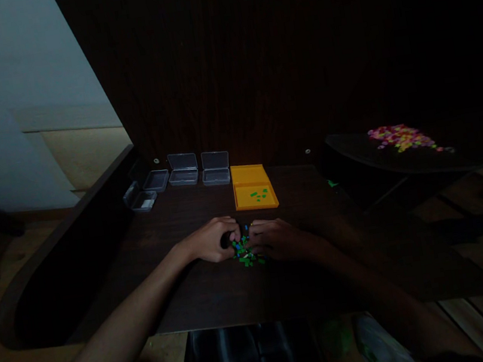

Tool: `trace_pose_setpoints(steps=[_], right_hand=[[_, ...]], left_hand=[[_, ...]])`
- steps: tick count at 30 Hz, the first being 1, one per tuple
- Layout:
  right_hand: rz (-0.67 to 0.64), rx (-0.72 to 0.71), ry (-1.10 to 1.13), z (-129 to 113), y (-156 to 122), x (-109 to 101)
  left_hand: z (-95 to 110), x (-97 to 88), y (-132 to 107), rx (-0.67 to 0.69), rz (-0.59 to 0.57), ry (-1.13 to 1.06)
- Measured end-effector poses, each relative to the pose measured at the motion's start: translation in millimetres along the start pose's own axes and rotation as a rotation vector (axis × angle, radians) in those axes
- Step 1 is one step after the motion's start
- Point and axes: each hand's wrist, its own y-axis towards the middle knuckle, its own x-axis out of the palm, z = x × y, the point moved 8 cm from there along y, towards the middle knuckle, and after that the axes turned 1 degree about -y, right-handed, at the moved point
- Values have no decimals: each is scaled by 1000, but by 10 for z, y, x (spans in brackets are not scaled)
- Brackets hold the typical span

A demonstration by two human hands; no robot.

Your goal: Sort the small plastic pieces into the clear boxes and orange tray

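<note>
A small pile of tiny green and blue pieces (246,257) lies on the dark wooden desk, with a few other colours mixed in. My left hand (214,239) curls in at the pile's left side, thumb and bent fingers touching it. From the other side my right hand (274,239) reaches over the pile, its fingers bent together among the pieces. Whatever lies at the fingertips of either hand is too small and dark to make out. Just beyond the hands stands an open yellow box (252,205) with several green pieces (258,195) in its near half.
Open clear plastic cases (184,176) line the desk's back left, one smaller case (142,202) nearer. On a dark side surface at right sits a heap of pink and yellow pieces (405,137). A raised panel (75,254) borders the desk's left. The room is dim.
</note>
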Motion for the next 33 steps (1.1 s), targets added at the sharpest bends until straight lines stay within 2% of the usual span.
trace_pose_setpoints(steps=[5, 12, 19, 33], right_hand=[[19, 24, 25, 21, 11, -13], [-17, 71, 11, 31, 20, 37], [-84, 76, -53, 42, 25, 109], [-101, 79, -94, 19, 28, 154]], left_hand=[[17, -2, 6, 6, -5, 3], [8, -2, 6, 3, -7, -2], [4, -2, 5, -8, -1, -6], [-1, -3, -1, -5, -5, -8]])
